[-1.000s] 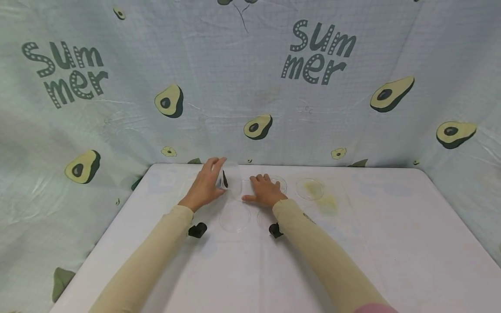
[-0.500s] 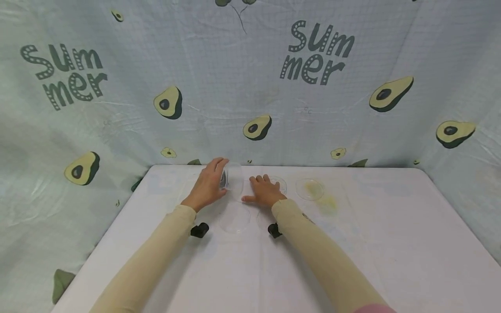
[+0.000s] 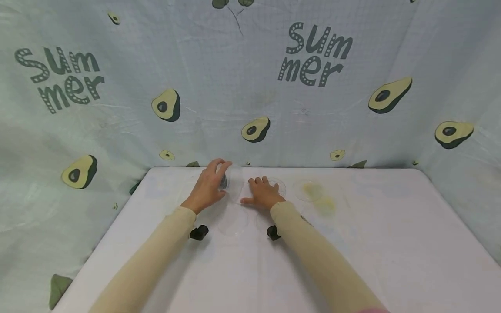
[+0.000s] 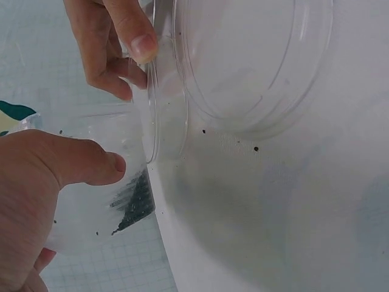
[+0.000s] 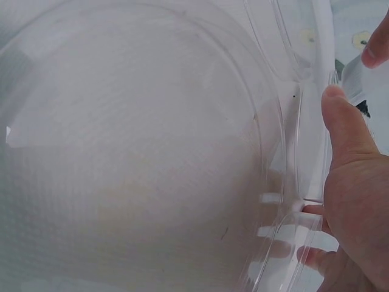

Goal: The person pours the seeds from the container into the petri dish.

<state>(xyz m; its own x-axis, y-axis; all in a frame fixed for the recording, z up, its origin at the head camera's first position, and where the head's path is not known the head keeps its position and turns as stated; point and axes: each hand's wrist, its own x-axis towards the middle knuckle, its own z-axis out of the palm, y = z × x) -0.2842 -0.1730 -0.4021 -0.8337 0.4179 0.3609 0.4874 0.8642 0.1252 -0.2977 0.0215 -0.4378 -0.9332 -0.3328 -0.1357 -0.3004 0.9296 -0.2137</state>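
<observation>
My left hand point(image 3: 207, 184) grips a clear plastic cup point(image 3: 235, 180), tilted on its side with its mouth toward the right. Dark fine grains point(image 4: 135, 204) have gathered along the cup's lower wall. My right hand point(image 3: 263, 192) is just to the right, thumb and bent fingers at the rim of a clear shallow dish point(image 4: 169, 121). The cup's mouth is close to this dish in the left wrist view. A second clear round dish point(image 4: 298, 91) lies in front of it. Several dark specks point(image 4: 256, 149) dot the white cloth.
Clear round dishes stand around the hands: one in front point(image 3: 233, 219), another behind the right hand point(image 3: 278, 188) and a third further right point(image 3: 307, 191). Yellow stains point(image 3: 325, 206) mark the white tablecloth point(image 3: 375, 243). A printed curtain point(image 3: 219, 95) rises behind the table.
The left hand has shifted slightly right and turned the cup further. The dark grains have moved within it, from a narrow strip to a spread patch. The right hand stays nearly still.
</observation>
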